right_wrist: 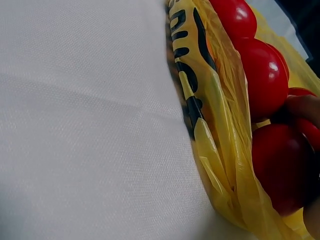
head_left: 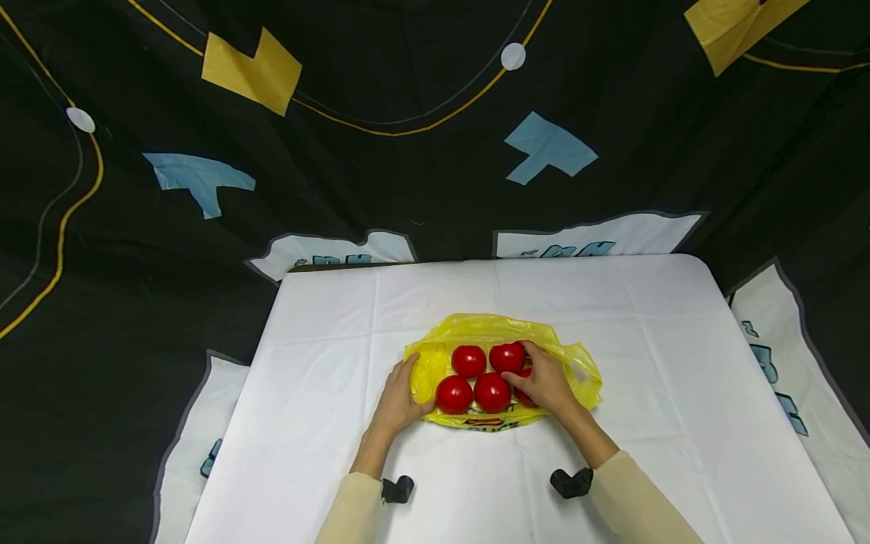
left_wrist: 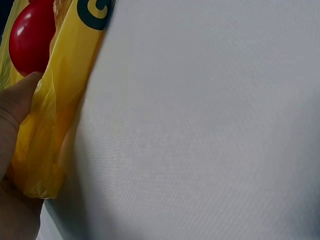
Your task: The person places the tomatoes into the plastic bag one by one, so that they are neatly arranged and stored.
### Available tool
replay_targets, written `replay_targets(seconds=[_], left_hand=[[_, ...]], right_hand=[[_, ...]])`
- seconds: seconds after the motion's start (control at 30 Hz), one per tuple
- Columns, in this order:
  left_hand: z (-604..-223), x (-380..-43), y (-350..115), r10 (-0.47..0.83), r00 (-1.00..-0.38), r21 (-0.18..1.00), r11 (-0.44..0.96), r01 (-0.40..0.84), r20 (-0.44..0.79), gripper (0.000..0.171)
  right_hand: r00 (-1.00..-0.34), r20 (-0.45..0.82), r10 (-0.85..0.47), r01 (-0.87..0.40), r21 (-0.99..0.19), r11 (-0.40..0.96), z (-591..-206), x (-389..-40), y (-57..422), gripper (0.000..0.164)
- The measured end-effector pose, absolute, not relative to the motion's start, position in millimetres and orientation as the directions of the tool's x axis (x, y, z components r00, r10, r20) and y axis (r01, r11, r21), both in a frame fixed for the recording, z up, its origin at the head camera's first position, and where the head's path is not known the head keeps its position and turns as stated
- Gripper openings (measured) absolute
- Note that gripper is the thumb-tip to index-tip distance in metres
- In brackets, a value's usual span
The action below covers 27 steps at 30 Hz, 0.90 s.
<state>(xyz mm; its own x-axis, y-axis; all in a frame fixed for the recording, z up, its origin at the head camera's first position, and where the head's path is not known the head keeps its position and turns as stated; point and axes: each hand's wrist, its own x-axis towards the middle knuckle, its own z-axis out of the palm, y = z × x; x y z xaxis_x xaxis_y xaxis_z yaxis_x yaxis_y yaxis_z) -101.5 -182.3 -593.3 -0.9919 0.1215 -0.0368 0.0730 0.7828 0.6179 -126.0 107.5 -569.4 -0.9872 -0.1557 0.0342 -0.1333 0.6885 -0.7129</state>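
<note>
Several shiny red balls [head_left: 454, 394] sit close together on a crumpled yellow plastic bag [head_left: 503, 326] with dark printing along its near edge. My left hand [head_left: 397, 400] grips the left end of the bag, its thumb beside the nearest ball. In the left wrist view, folded yellow plastic [left_wrist: 55, 135] lies between thumb and fingers. At the back right, my right hand [head_left: 549, 381] holds a red ball [head_left: 507, 358] between thumb and fingers. Under that hand, another red ball [head_left: 525, 393] is partly hidden. The right wrist view shows the thumb [right_wrist: 305, 107] among the balls.
A white cloth covers the table [head_left: 326, 325]. Behind it hangs a black curtain [head_left: 381, 189] with yellow, blue and white patches. Small black mounts [head_left: 571, 483] sit at both wrists, by the cream sleeves [head_left: 639, 502].
</note>
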Motion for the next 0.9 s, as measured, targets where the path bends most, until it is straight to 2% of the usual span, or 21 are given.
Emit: replay_targets(seconds=[0.4, 0.9], left_hand=[[-592.6, -100.5, -183.3, 0.122, -0.99, 0.614, 0.787, 0.056, -0.066, 0.097], [-592.6, -100.7, -183.5, 0.123, -0.99, 0.618, 0.784, 0.055, -0.067, 0.097]], right_hand=[[-0.987, -0.077, -0.144, -0.056, -0.666, 0.744, -573.3, -127.0, 106.3, 0.06], [-0.987, -0.056, -0.151, -0.079, -0.646, 0.759, -572.4, -127.2, 105.7, 0.058]])
